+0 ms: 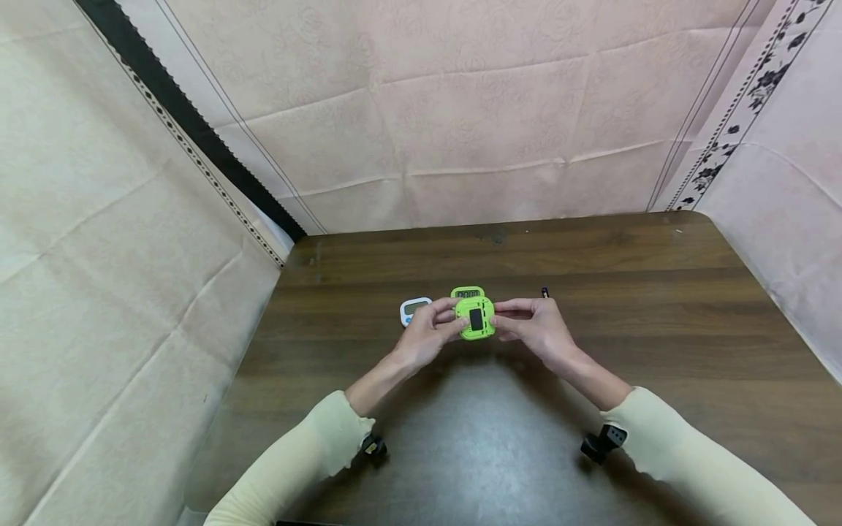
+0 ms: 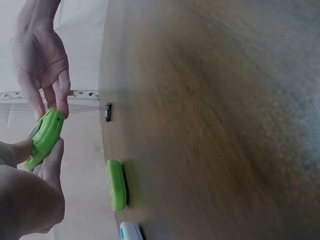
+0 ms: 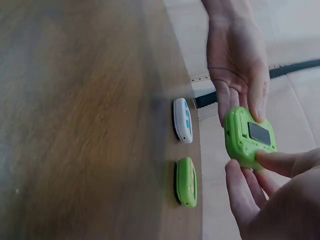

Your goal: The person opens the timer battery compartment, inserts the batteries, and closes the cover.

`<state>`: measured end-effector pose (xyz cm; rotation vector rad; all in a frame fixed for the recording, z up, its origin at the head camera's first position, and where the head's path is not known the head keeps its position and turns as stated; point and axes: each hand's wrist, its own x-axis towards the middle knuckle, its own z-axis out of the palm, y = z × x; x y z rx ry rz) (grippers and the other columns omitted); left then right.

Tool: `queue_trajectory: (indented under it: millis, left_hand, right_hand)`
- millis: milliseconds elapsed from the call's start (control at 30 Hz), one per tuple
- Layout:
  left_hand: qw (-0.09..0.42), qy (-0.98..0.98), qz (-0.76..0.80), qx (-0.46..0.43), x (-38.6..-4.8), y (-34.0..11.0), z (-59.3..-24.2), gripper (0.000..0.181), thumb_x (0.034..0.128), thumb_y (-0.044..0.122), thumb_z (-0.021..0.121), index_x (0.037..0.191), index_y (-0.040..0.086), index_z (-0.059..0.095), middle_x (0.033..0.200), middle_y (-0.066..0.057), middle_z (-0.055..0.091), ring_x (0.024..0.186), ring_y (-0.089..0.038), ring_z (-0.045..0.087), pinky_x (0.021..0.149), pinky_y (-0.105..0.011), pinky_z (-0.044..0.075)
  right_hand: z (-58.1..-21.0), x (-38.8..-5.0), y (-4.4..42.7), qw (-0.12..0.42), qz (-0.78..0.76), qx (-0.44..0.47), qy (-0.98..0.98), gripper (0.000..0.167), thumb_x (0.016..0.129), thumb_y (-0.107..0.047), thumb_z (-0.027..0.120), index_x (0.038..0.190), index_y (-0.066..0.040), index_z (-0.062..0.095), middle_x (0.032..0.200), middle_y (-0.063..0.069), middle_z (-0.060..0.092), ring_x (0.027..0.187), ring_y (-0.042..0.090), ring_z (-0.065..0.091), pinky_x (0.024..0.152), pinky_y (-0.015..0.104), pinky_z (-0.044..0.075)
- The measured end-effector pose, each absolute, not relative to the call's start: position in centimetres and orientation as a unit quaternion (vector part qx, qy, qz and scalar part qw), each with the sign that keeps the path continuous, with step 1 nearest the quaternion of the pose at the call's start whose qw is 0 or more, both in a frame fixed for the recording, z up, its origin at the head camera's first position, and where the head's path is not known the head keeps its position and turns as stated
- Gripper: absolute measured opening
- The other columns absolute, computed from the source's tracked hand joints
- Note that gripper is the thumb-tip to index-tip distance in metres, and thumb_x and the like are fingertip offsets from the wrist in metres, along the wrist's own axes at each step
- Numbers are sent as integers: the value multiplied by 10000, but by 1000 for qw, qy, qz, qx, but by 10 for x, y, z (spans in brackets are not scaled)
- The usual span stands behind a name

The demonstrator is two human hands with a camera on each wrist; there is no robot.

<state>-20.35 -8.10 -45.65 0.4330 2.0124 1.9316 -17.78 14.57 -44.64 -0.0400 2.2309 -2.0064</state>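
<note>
A lime-green digital timer (image 1: 475,321) is held above the table between both hands, its back with a dark rectangle turned toward the head camera. My left hand (image 1: 425,337) pinches one side with the thumb on the back. On the opposite side, my right hand (image 1: 541,330) grips the edge between thumb and fingers, as the right wrist view also shows. Just behind lies a second green timer (image 1: 468,291), its display partly visible. A white timer (image 1: 413,307) with blue buttons rests beside it, partly covered by the left hand in the head view.
A small dark battery (image 2: 108,112) stands or lies on the brown wooden table (image 1: 592,256), beyond the right hand. Pale patterned cloth (image 1: 487,109) hangs behind the table's far edge and along both sides.
</note>
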Motion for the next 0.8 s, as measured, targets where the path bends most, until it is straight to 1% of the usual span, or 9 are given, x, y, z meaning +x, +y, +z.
queue_trajectory:
  millis: [100, 133, 200, 300, 400, 500, 600, 700, 800]
  left_hand:
    - [152, 704, 676, 156, -204, -79, -457, 393, 1044, -55, 622, 1427, -109, 552, 1319, -350, 655, 1185, -404, 693, 955, -367, 626]
    - [150, 704, 676, 157, -204, -79, -457, 394, 1041, -58, 624, 1425, -112, 552, 1317, -353, 654, 1188, -420, 688, 952, -368, 627]
    - [149, 705, 675, 156, -203, -78, -457, 388, 1038, -62, 628, 1416, -113, 558, 1307, -348, 662, 1170, -401, 700, 945, -365, 630]
    - [157, 704, 675, 155, -203, -79, -457, 385, 1034, -58, 638, 1411, -105, 571, 1293, -317, 684, 1133, -332, 723, 936, -373, 634]
    - [174, 698, 676, 159, -202, -81, -456, 387, 1040, -40, 643, 1419, -84, 581, 1298, -282, 698, 1120, -285, 729, 938, -384, 634]
    - [197, 690, 676, 164, -203, -82, -455, 410, 1047, -25, 640, 1450, -61, 572, 1328, -265, 689, 1151, -302, 722, 952, -397, 628]
    - [211, 684, 678, 164, -204, -83, -457, 432, 1055, -17, 631, 1479, -45, 553, 1352, -260, 678, 1171, -310, 714, 975, -419, 618]
    - [209, 682, 681, 168, -204, -82, -458, 447, 1059, -14, 624, 1497, -37, 536, 1365, -259, 671, 1186, -303, 706, 998, -443, 606]
    - [198, 681, 680, 187, -204, -80, -459, 450, 1068, -5, 612, 1510, -21, 526, 1413, -231, 651, 1251, -288, 669, 1054, -429, 576]
  right_hand:
    - [-445, -175, 144, 37, -639, -27, 768, 306, 966, -65, 799, 1236, 66, 739, 1182, 248, 750, 943, 400, 771, 815, 431, 666]
    - [-444, -174, 144, 35, -636, -25, 770, 300, 964, -62, 799, 1230, 64, 742, 1175, 248, 752, 946, 419, 767, 819, 440, 664]
    - [-443, -177, 145, 50, -651, -14, 757, 309, 956, -39, 801, 1230, 86, 730, 1166, 249, 750, 913, 383, 774, 829, 432, 664]
    - [-444, -185, 152, 122, -698, 1, 706, 366, 962, 2, 779, 1285, 136, 672, 1134, 222, 759, 902, 290, 777, 910, 454, 639]
    - [-447, -195, 165, 210, -738, -5, 641, 387, 985, 30, 735, 1330, 164, 623, 1123, 180, 766, 938, 222, 771, 966, 415, 620]
    - [-452, -201, 175, 264, -752, -25, 604, 254, 1008, 36, 699, 1253, 101, 701, 1111, 154, 769, 984, 226, 761, 975, 376, 618]
    - [-459, -204, 179, 277, -760, -46, 586, 130, 1010, 33, 695, 1092, -17, 783, 1087, 129, 765, 974, 213, 751, 938, 338, 629]
    - [-466, -206, 178, 271, -778, -85, 560, 166, 1010, 48, 685, 1006, -97, 767, 1083, 86, 734, 985, 190, 720, 931, 321, 622]
    - [-474, -206, 176, 260, -795, -150, 527, 218, 1008, 91, 653, 1016, -122, 701, 1142, 64, 684, 1060, 184, 675, 959, 324, 603]
